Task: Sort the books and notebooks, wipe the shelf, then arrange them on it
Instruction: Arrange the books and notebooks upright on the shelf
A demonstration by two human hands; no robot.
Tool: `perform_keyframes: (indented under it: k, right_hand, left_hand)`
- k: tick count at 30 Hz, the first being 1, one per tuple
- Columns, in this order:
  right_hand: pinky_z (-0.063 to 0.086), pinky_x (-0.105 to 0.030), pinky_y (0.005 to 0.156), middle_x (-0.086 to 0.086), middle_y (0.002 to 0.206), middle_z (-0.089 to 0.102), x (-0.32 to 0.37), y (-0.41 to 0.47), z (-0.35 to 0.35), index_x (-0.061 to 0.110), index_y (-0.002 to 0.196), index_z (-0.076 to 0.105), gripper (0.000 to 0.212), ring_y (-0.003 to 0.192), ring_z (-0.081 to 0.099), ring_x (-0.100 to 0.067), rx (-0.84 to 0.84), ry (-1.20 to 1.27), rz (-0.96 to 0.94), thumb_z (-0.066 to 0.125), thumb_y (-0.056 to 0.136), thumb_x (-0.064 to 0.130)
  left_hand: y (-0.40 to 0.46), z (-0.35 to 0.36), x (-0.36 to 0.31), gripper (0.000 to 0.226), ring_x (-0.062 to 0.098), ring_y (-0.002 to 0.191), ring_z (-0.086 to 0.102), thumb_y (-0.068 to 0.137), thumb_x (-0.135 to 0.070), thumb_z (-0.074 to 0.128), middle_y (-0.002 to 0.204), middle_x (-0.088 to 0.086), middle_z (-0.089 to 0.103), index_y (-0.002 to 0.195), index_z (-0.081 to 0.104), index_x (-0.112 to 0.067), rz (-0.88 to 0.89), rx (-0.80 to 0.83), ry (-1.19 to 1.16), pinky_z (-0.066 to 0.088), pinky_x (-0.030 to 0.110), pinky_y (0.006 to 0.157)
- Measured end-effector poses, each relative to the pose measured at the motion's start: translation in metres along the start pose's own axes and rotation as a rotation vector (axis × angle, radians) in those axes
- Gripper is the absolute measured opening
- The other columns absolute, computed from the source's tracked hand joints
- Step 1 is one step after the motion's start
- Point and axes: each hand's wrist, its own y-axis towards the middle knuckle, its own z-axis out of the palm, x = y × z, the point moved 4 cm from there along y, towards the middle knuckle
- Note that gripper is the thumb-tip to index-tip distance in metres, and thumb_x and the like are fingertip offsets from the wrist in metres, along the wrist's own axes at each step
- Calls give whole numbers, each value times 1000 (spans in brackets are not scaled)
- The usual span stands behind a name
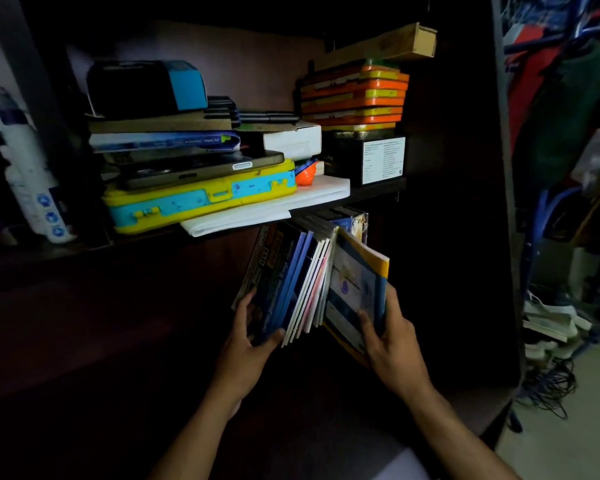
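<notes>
A row of books and notebooks (298, 282) stands tilted on the dark lower shelf (118, 323), under the upper shelf board. My left hand (253, 337) grips the left end of the row, thumb on the front blue book and fingers round its bottom edge. My right hand (392, 344) holds a yellow-edged notebook (357, 289) at the right end, fingers curled round its cover, tipping it away from the rest. The backs of the books are hidden in shadow.
The upper shelf (378, 188) carries a yellow-and-blue case (201, 199), a tablet, stacked books, a white box, white paper, orange-yellow trays (354, 98) and a black box. A white bottle (32, 181) stands at left. Clothes, books and cables lie at right on the floor.
</notes>
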Motion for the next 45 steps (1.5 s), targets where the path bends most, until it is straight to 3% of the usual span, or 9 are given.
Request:
perform_keyframes:
  k: [6,10,15,19,24,27,32,38,45]
  right_hand:
    - [57,-16,81,23,124,58,4,-3,0,53,143,34,48,110,62,6,80,16,-28,47,100,37]
    - [60,-27,84,10,133,60,2,1,12,52,148,25,54,110,65,-5,131,-48,-56,47,104,31]
    - [48,-8,69,11,125,60,-2,39,45,54,146,11,54,96,61,-3,188,-153,-25,43,107,33]
    - [56,-38,81,2,133,43,-9,66,59,33,147,20,51,113,55,-18,80,-321,-4,44,104,44]
    - [47,-30,72,7,116,50,-19,60,46,36,144,19,60,88,60,-12,-69,-118,73,57,98,34]
    - [49,-28,63,11,102,52,-17,57,43,40,132,26,51,79,61,-6,-76,-71,39,58,98,20]
    - [59,-38,89,15,128,52,-18,60,47,37,145,39,48,109,58,-6,-53,-104,0,53,103,16]
    - [61,-38,88,12,137,51,-22,60,46,41,152,31,57,112,59,-8,-10,-114,20,56,101,33]
    - [60,-38,91,8,139,53,-25,58,49,49,151,25,63,114,60,-8,7,-69,52,57,99,34]
  left_hand:
    - [-3,-2,-8,90,6,147,27,83,-33,80,163,-18,24,149,25,-60,38,-65,32,33,41,118]
    - [-5,1,-13,91,2,144,19,87,-29,78,157,-30,14,145,19,-67,74,-58,134,29,41,120]
    - [-3,-2,-10,88,8,151,22,92,-33,72,162,-29,13,141,12,-75,79,-90,171,33,52,120]
    - [-1,0,-6,71,10,150,27,91,-57,57,164,-19,22,149,16,-60,89,-101,201,32,51,120]
    - [3,0,2,74,21,138,47,89,-66,39,158,-2,39,155,24,-35,58,-139,342,41,44,113]
    - [4,-1,8,82,21,132,52,88,-61,50,159,0,38,157,18,-33,-10,-88,308,46,45,108]
    - [-2,5,8,103,9,116,52,85,-38,79,159,0,32,158,6,-43,-50,38,303,49,38,104]
    - [-3,12,9,103,18,137,47,84,-30,82,165,-7,23,152,9,-56,-11,115,318,45,36,110]
    - [0,12,2,98,18,140,43,88,-24,77,163,-8,21,153,10,-54,46,47,353,46,32,108]
